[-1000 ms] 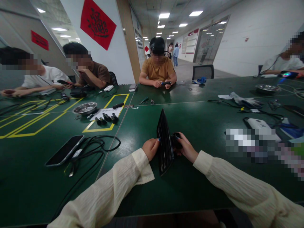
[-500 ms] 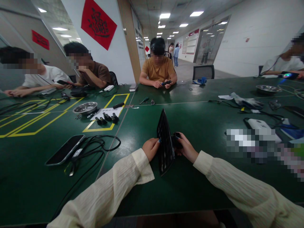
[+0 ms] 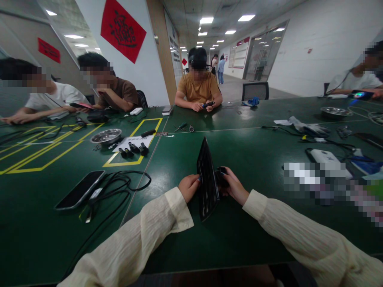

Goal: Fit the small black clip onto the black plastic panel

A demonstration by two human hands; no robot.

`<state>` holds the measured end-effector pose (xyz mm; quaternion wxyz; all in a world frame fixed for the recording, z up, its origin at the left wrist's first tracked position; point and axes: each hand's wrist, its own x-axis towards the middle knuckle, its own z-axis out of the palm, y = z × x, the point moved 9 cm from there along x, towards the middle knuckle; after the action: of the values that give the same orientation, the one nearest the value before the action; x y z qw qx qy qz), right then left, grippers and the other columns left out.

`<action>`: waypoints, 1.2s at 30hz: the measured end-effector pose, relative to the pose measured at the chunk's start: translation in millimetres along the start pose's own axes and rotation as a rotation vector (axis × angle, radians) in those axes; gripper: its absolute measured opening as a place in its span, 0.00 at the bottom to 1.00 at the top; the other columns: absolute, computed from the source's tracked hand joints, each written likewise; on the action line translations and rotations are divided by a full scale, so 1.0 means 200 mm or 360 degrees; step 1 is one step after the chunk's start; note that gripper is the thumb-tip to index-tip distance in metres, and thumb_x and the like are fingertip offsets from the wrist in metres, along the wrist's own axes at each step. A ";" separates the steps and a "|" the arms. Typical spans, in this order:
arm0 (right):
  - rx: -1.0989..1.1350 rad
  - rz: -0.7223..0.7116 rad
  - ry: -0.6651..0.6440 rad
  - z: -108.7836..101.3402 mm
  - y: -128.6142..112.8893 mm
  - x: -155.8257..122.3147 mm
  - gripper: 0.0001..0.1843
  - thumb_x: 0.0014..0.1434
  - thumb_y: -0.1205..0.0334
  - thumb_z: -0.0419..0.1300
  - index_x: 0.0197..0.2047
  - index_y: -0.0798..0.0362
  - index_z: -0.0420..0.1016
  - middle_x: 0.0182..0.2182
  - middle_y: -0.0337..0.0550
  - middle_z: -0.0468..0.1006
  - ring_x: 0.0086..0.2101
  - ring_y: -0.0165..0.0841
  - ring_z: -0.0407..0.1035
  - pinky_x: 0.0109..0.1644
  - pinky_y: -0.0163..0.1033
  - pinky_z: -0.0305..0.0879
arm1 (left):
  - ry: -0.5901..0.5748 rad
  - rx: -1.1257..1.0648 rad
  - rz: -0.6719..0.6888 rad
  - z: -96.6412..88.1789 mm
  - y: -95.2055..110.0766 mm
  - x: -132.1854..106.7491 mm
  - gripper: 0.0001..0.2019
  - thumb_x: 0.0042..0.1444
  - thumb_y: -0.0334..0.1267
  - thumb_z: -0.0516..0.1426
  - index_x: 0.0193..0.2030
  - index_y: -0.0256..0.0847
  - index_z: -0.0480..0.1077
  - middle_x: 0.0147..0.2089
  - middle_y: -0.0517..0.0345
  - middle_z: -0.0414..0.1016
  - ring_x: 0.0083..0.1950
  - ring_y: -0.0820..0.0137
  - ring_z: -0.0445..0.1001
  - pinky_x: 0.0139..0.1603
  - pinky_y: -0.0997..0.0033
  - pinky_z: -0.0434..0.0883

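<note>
A thin, dark, glossy flat panel (image 3: 207,183) stands on edge in front of me, tilted and seen nearly side-on. At its left face is my left hand (image 3: 189,186), fingers closed against it, with the fingertips partly hidden. On the other side my right hand (image 3: 235,185) is wrapped round a small black part (image 3: 222,175) that sits against the panel's back. Whether that part is fixed to the panel I cannot tell. The panel hides some of the right fingers.
To the left lie a phone (image 3: 80,190) and a coiled black cable (image 3: 125,181). Beyond are several black cylindrical fittings (image 3: 134,148) and a metal bowl (image 3: 106,136). At right are a white device (image 3: 326,159) and gloves (image 3: 311,128). A person (image 3: 198,85) sits opposite.
The view has shifted very slightly. Both hands and the panel keep almost the same pose.
</note>
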<state>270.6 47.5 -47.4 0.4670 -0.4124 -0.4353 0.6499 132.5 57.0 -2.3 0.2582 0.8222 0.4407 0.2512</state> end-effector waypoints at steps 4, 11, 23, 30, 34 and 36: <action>-0.0027 0.0013 -0.0002 0.00 0.00 0.00 0.21 0.55 0.49 0.51 0.50 0.45 0.55 0.21 0.33 0.69 0.16 0.29 0.64 0.13 0.29 0.53 | 0.0041 -0.0082 -0.0067 -0.01 -0.02 0.00 0.23 0.59 0.47 0.36 0.22 0.38 0.61 0.22 0.59 0.62 0.27 0.71 0.63 0.29 0.72 0.61; -0.0035 0.0013 -0.0005 0.00 -0.01 -0.01 0.21 0.55 0.49 0.51 0.50 0.45 0.55 0.21 0.33 0.69 0.17 0.29 0.64 0.14 0.29 0.53 | -0.0013 -0.0173 -0.0061 0.00 -0.01 0.00 0.19 0.57 0.44 0.40 0.21 0.38 0.59 0.22 0.59 0.62 0.27 0.71 0.63 0.29 0.72 0.61; 0.0008 0.0000 0.0004 0.00 0.00 0.00 0.20 0.55 0.49 0.52 0.49 0.44 0.56 0.24 0.34 0.68 0.16 0.27 0.63 0.13 0.29 0.53 | -0.0024 -0.0358 -0.0101 0.01 -0.01 -0.01 0.22 0.57 0.50 0.41 0.20 0.38 0.60 0.20 0.61 0.61 0.25 0.73 0.62 0.27 0.74 0.60; -0.0017 -0.0003 0.0008 0.00 -0.01 -0.01 0.21 0.55 0.49 0.52 0.50 0.44 0.56 0.25 0.35 0.69 0.18 0.28 0.65 0.13 0.29 0.53 | 0.0059 -0.0357 -0.0240 -0.01 -0.03 -0.02 0.27 0.59 0.52 0.35 0.19 0.38 0.61 0.19 0.60 0.62 0.24 0.72 0.62 0.29 0.72 0.61; -0.0005 0.0004 0.0021 -0.01 0.01 0.00 0.22 0.54 0.48 0.53 0.51 0.44 0.56 0.24 0.34 0.69 0.17 0.28 0.64 0.13 0.29 0.53 | 0.0021 -0.0355 -0.0183 0.00 -0.02 -0.02 0.24 0.58 0.51 0.38 0.20 0.38 0.60 0.20 0.60 0.62 0.24 0.72 0.62 0.27 0.73 0.60; 0.0011 0.0013 0.0014 -0.01 0.01 0.00 0.22 0.55 0.48 0.53 0.51 0.44 0.56 0.23 0.34 0.68 0.16 0.27 0.63 0.13 0.29 0.53 | -0.0005 -0.0340 -0.0140 0.00 -0.01 -0.01 0.23 0.58 0.50 0.39 0.21 0.38 0.60 0.20 0.60 0.61 0.25 0.72 0.62 0.28 0.73 0.60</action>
<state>271.8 47.7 -49.4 0.4679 -0.4154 -0.4292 0.6514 130.3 55.8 -3.8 0.3559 0.7701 0.4468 0.2839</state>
